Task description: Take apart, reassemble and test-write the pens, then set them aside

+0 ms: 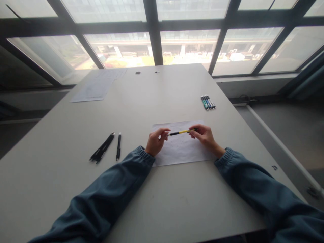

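A yellow and black pen [182, 132] is held nearly level above a white sheet of paper [182, 152]. My right hand [204, 136] pinches its yellow end between thumb and fingers, which partly hide that end. At the other end, past the black grip, the fingers of my left hand [155, 141] are closed on the pen's tip. The paper lies flat beneath both hands, with faint marks on it that are too weak to read.
Left of the paper lie a single black pen [118, 146] and a fanned bundle of black pens [102, 148]. Several coloured pens [208, 102] sit in a row at the right. Papers [93, 86] cover the table's far left, near the windows. A small dark item [274, 167] is near the right edge.
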### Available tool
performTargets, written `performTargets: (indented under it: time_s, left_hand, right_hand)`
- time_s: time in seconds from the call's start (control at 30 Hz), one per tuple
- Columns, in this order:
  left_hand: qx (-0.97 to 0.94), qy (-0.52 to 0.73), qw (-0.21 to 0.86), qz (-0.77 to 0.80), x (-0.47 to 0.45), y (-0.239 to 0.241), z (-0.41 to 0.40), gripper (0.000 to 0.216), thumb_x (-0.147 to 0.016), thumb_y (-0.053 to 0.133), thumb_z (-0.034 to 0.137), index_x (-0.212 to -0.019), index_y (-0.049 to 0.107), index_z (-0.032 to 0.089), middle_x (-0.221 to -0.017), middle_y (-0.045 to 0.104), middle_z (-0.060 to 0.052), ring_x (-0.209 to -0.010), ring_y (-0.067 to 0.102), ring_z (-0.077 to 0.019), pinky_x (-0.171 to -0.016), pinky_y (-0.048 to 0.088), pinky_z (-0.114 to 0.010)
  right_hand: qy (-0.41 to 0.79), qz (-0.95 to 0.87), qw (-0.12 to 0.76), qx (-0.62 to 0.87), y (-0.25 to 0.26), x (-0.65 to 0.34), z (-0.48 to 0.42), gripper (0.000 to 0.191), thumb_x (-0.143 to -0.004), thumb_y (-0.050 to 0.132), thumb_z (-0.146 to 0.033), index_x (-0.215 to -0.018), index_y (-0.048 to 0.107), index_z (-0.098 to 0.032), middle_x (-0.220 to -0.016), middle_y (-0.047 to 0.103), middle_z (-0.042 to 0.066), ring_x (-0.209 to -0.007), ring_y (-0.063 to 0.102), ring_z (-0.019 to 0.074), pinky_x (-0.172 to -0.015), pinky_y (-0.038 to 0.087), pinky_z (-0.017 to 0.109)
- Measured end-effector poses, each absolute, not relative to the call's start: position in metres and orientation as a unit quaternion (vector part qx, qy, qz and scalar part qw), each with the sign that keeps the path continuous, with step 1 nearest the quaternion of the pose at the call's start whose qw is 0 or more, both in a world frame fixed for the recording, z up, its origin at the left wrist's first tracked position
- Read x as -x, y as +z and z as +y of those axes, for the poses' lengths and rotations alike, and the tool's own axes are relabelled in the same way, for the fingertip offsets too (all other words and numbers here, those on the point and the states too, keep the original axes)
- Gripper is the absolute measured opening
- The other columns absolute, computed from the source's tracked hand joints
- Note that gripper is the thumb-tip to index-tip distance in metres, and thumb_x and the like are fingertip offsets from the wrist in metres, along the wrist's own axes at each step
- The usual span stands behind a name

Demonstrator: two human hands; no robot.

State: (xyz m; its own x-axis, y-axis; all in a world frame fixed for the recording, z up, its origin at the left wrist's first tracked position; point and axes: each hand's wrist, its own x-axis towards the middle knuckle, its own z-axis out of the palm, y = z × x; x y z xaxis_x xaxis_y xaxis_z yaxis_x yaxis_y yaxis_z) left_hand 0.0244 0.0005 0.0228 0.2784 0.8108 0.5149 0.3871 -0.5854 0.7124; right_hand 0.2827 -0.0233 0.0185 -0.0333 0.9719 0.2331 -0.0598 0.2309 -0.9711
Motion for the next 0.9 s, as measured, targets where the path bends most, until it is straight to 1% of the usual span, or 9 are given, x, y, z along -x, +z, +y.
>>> performTargets:
  time_s: [0.2, 0.37, 0.47, 0.57, 0.67, 0.8, 0.9]
  left_hand:
    - [-0.769, 0.464, 0.220, 0.381, -0.0245, 0.0244, 0.0026, 0.024, -0.098, 0.059, 0.038, -0.098, 0.073, 0.019, -0.074, 0.074, -0.003, -0.070, 0.070, -0.0153, -0.073, 0.055, -0.028]
    - [-0.777, 0.479, 0.187, 0.363, -0.0268, 0.0233, 0.0052, 0.015, -0.094, 0.065, 0.032, -0.094, 0.073, 0.020, -0.086, 0.073, -0.005, -0.075, 0.065, -0.0145, -0.069, 0.055, -0.027]
    - [-0.784, 0.480, 0.195, 0.343, -0.0276, 0.0216, 0.0061, 0.013, -0.094, 0.065, 0.027, -0.100, 0.074, 0.021, -0.093, 0.072, -0.006, -0.083, 0.066, -0.0154, -0.068, 0.056, -0.027]
    - [-0.792, 0.470, 0.196, 0.335, -0.0272, 0.0199, 0.0066, 0.019, -0.095, 0.063, 0.025, -0.109, 0.074, 0.024, -0.099, 0.070, -0.008, -0.090, 0.066, -0.0169, -0.070, 0.057, -0.029]
    - [-0.791, 0.470, 0.191, 0.341, -0.0269, 0.0190, 0.0071, 0.019, -0.094, 0.064, 0.026, -0.110, 0.075, 0.024, -0.098, 0.069, -0.007, -0.090, 0.066, -0.0168, -0.069, 0.057, -0.029]
    - [-0.786, 0.471, 0.193, 0.351, -0.0270, 0.0193, 0.0074, 0.015, -0.092, 0.068, 0.028, -0.103, 0.076, 0.023, -0.092, 0.069, -0.006, -0.081, 0.064, -0.0144, -0.064, 0.055, -0.026]
    - [-0.785, 0.464, 0.192, 0.362, -0.0271, 0.0205, 0.0071, 0.013, -0.090, 0.070, 0.028, -0.100, 0.076, 0.022, -0.090, 0.069, -0.005, -0.079, 0.063, -0.0138, -0.064, 0.053, -0.026]
  right_hand:
    - [0.443, -0.540, 0.576, 0.425, 0.0173, -0.2850, -0.0221, 0.020, -0.082, 0.077, -0.033, -0.094, 0.074, -0.018, -0.070, 0.071, 0.003, -0.058, 0.060, 0.0130, -0.055, 0.050, 0.028]
    - [0.431, -0.535, 0.580, 0.437, 0.0159, -0.2853, -0.0215, 0.021, -0.081, 0.076, -0.034, -0.094, 0.073, -0.018, -0.069, 0.070, 0.002, -0.059, 0.060, 0.0134, -0.054, 0.050, 0.028]
    - [0.421, -0.532, 0.584, 0.446, 0.0173, -0.2842, -0.0219, 0.021, -0.081, 0.076, -0.035, -0.093, 0.073, -0.018, -0.069, 0.070, 0.002, -0.058, 0.059, 0.0134, -0.054, 0.049, 0.028]
    - [0.412, -0.530, 0.585, 0.455, 0.0195, -0.2830, -0.0222, 0.022, -0.080, 0.076, -0.037, -0.092, 0.073, -0.018, -0.068, 0.070, 0.002, -0.057, 0.059, 0.0135, -0.053, 0.049, 0.028]
    - [0.407, -0.528, 0.586, 0.460, 0.0201, -0.2828, -0.0219, 0.023, -0.080, 0.077, -0.037, -0.092, 0.073, -0.018, -0.068, 0.070, 0.002, -0.057, 0.059, 0.0135, -0.052, 0.049, 0.028]
    - [0.410, -0.528, 0.589, 0.454, 0.0183, -0.2836, -0.0211, 0.021, -0.080, 0.077, -0.034, -0.093, 0.073, -0.018, -0.068, 0.070, 0.002, -0.057, 0.059, 0.0128, -0.052, 0.047, 0.027]
    - [0.413, -0.527, 0.591, 0.451, 0.0176, -0.2839, -0.0209, 0.020, -0.080, 0.077, -0.033, -0.093, 0.073, -0.018, -0.067, 0.069, 0.002, -0.056, 0.058, 0.0125, -0.053, 0.047, 0.027]
